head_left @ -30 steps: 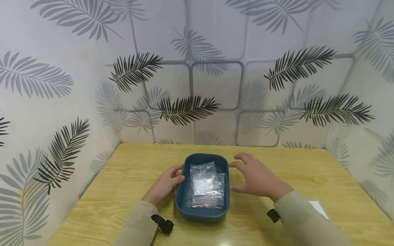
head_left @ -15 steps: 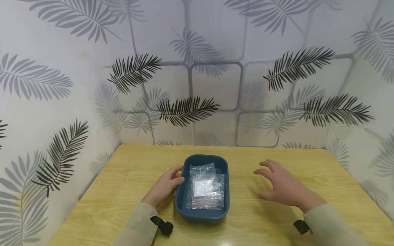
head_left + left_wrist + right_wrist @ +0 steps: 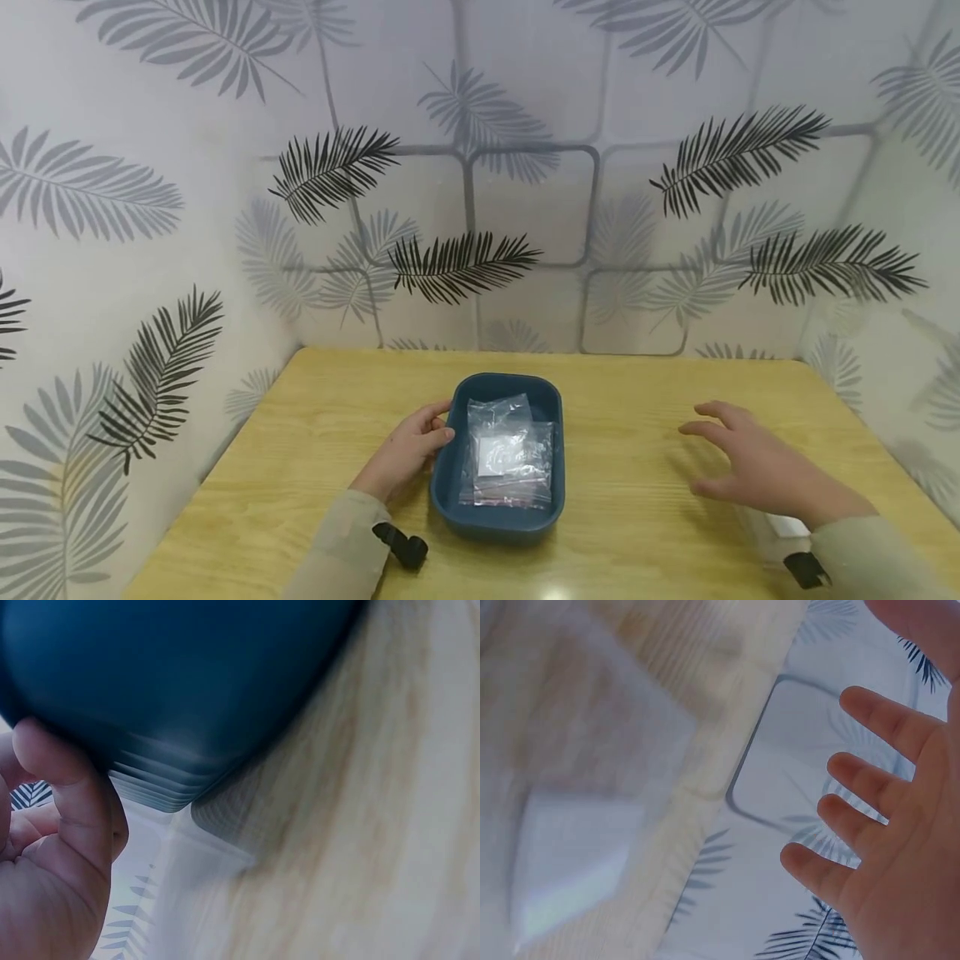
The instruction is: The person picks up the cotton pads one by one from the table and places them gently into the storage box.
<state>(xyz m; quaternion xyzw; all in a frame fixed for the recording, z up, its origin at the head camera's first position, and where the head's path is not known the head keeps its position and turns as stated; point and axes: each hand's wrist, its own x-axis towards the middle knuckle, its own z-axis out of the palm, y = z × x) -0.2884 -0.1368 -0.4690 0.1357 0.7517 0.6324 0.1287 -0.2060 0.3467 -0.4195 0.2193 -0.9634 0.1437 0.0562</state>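
Observation:
A dark blue plastic bin (image 3: 498, 527) with rounded corners stands on the table in the head view. Inside it lie clear zip bags (image 3: 517, 475), overlapping, with a white card visible in one. My left hand (image 3: 408, 450) holds the bin's left side; the left wrist view shows the bent thumb (image 3: 56, 757) against its wall. Off to the right, my right hand (image 3: 761, 467) is held over the table with fingers spread and nothing in its grasp. Below that hand, a clear bag with a white card (image 3: 577, 862) lies on the table, partly hidden by the forearm in the head view.
The wood-grain table (image 3: 630, 533) meets a leaf-patterned wall (image 3: 525, 317) along its back edge, with another such wall (image 3: 112, 275) on the left. Black straps (image 3: 401, 546) sit on both wrists.
My right hand has moved away from the bin's right side, out to the right over the table. The left hand stays on the bin, which has not visibly moved.

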